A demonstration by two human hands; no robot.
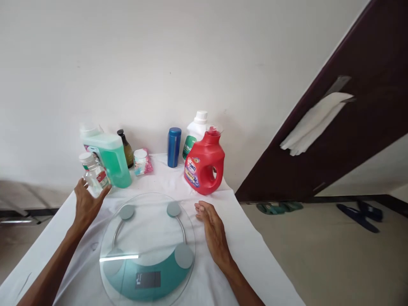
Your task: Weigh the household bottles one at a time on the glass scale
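Note:
On the left of the white-covered table, my left hand (88, 204) has its thumb and fingers around the lower part of a small clear bottle (93, 173) with a white cap and a red label. Just behind that bottle is a large jug of green liquid (114, 161). My right hand (214, 231) is empty, its fingers loosely bent, beside the right edge of a round glass bathroom scale (153, 229). The scale has a teal band and a small display (148, 280). Beyond my right hand stands a red OMO detergent jug (207, 165).
Along the wall are a dark pump bottle (126, 149), a white tub with pink packaging (143, 162), a blue tumbler (174, 147) and a white bottle with a green label (194, 131). A white cloth (315, 123) hangs on the dark door's handle. Slippers (357, 217) lie on the floor.

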